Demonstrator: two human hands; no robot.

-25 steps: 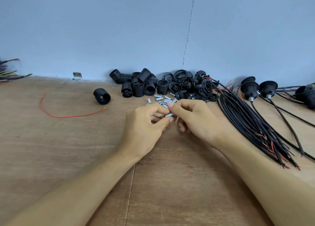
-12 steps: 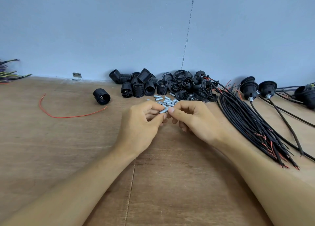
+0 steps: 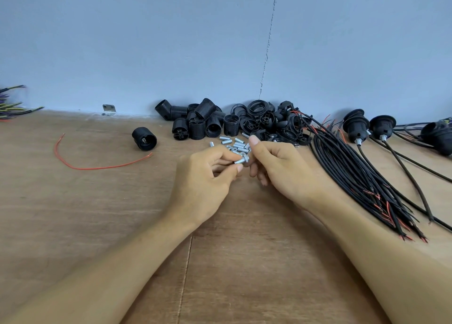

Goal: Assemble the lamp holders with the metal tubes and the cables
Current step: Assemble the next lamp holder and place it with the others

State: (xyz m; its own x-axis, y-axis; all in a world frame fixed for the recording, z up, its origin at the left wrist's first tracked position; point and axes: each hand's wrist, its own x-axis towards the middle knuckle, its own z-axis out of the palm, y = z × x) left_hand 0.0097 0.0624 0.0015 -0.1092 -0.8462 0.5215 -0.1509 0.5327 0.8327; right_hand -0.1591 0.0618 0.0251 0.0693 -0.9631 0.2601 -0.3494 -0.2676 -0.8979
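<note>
My left hand [image 3: 203,181] pinches a short threaded metal tube [image 3: 241,160] between thumb and forefinger. My right hand [image 3: 281,167] meets it from the right, its curled fingers on a small metal nut at the tube's end. Just behind the hands lies a pile of loose metal tubes [image 3: 232,142]. Black lamp holder parts [image 3: 234,123] are heaped against the wall. A bundle of black cables [image 3: 354,174] with red wire ends fans out on the right.
One lamp holder [image 3: 144,138] lies alone at the left, next to a loose red wire [image 3: 97,167]. Assembled holders with cables [image 3: 355,126] sit at the far right. More wires [image 3: 12,103] poke in at the left edge. The wooden table [image 3: 73,213] meets a blue wall.
Both hands have lifted slightly away from me toward the tube pile, still holding the tube between them. The right forefinger has straightened upward.
</note>
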